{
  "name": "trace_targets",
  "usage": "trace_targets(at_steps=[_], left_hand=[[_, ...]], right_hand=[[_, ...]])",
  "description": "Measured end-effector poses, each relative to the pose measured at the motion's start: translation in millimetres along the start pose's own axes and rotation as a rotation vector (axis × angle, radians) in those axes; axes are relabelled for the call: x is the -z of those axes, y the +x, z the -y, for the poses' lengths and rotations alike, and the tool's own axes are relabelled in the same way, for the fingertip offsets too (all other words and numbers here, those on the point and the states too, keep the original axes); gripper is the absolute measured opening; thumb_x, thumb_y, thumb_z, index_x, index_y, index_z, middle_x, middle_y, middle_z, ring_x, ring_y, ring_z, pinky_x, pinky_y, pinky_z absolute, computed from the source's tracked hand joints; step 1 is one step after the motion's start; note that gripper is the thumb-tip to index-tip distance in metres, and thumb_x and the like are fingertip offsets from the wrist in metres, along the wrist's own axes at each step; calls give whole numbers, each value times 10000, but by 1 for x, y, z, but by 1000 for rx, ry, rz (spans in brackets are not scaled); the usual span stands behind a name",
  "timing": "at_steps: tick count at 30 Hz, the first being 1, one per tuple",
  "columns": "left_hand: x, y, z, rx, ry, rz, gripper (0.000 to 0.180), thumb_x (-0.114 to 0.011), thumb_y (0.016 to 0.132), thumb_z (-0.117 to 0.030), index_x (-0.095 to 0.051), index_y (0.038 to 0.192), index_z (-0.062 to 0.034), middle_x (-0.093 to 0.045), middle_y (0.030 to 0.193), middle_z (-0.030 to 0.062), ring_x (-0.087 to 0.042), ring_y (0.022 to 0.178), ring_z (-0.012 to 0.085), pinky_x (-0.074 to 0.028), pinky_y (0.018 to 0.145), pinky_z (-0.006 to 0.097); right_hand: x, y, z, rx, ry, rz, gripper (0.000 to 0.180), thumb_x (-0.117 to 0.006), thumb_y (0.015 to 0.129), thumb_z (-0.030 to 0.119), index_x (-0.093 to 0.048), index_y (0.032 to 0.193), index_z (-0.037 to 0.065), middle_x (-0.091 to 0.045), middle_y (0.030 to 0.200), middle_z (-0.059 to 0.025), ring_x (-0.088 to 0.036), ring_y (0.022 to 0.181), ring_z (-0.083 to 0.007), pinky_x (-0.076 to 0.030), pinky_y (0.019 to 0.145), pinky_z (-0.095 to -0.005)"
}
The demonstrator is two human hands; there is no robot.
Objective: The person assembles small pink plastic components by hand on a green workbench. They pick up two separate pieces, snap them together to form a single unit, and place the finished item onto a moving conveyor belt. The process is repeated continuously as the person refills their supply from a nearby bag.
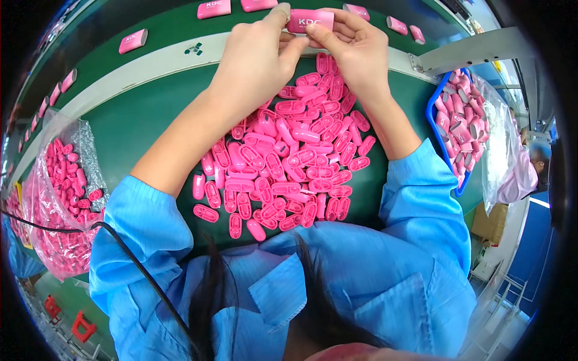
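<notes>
**First:** And there it is, far side, just right of the middle: a pink casing [310,21] with white lettering, long sides running left to right, gripped by both hands!

**Second:** A two-handed hold, yes. The left hand [256,57] has its fingers grasping the left end, the thumb just below it.

**First:** And the right hand [361,51]?

**Second:** Grasping too, at the right end: thumb pressed across the front, the other fingers bent around behind, partly hidden by the casing.

**First:** On the near side of those hands, what a heap! Pink shells [305,136], some showing their hollow insides, others their rounded backs, spread over the green tabletop [138,132] between the two forearms.

**Second:** Beyond the tabletop curves a pale rail [144,69], and past it more lettered casings [132,41] lie spaced out along a green strip [168,21].

**First:** Over to the right, a blue tray [430,114], piled with pink casings [462,133], a clear bag [497,150] just beside it.

**Second:** And on the left, a clear plastic bag [90,141] full of small pink parts [63,162], with a black cable [129,249] running past it and over the left blue sleeve [144,207].
</notes>
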State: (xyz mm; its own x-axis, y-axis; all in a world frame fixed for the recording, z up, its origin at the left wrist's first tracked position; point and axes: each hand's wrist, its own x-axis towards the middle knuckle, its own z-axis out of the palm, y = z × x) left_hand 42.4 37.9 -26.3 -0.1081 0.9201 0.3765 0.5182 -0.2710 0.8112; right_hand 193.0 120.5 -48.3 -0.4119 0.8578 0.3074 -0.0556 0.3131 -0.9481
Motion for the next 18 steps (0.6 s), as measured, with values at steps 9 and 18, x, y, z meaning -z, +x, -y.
trace_targets(at_steps=[9, 18], left_hand=[[27, 4, 7, -16, 544, 269, 381, -801, 692, -302, -694, 861, 22, -669, 892, 154, -655, 812, 304, -526, 771, 376], [5, 19, 34, 165, -76, 177, 270, -720, 822, -155, -645, 1014, 20, -663, 802, 95, -638, 685, 94, -507, 628, 248]], right_hand=[[24, 79, -25, -72, -546, 40, 313, -672, 864, 215, -667, 1017, -58, -715, 905, -156, -693, 844, -210, -544, 744, -308], [60, 85, -28, 424, -1291, 155, 320, -605, 768, 64, -645, 1079, 1, -632, 1056, -215, -608, 948, -374, -495, 860, -425]])
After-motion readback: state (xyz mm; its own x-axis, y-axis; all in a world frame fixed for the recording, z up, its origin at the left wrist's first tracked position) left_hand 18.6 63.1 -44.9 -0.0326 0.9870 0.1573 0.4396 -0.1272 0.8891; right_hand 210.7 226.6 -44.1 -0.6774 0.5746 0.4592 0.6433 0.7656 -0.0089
